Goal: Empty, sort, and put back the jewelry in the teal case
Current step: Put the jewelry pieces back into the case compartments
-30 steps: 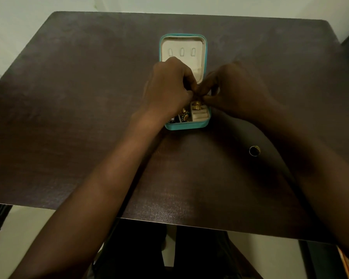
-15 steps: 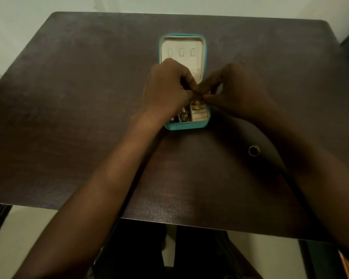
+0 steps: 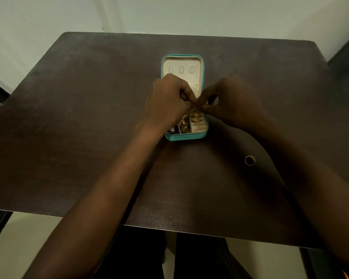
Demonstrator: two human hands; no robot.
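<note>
Both hands met over the open teal case (image 3: 186, 136), which lay flat near the middle of the dark wooden table (image 3: 73, 121). The left hand (image 3: 169, 101) had its fingers curled in, and the right hand (image 3: 233, 103) matched it, thumb and forefinger pressed together. Their fingertips touched just above the far end of the tray, and between them sat a small gold piece (image 3: 195, 106), pinched from both sides; it was too small and too hidden for me to tell what kind of jewelry it was.

The case's lid (image 3: 181, 70) lay back toward the far edge of the table, its cream lining showing three small loops in a row. In the tray, the right-hand section was a cream ring roll (image 3: 198, 126) with gold rings (image 3: 196, 116) sitting at its far end. Next to it, in the middle compartments, lay more gold pieces (image 3: 183, 125), and a silvery item (image 3: 172, 130) showed in the near left corner, partly behind the left wrist.

One gold band ring (image 3: 250, 160) stood apart on the bare table, well to the right of the case and nearer the person, just beside the right forearm.
</note>
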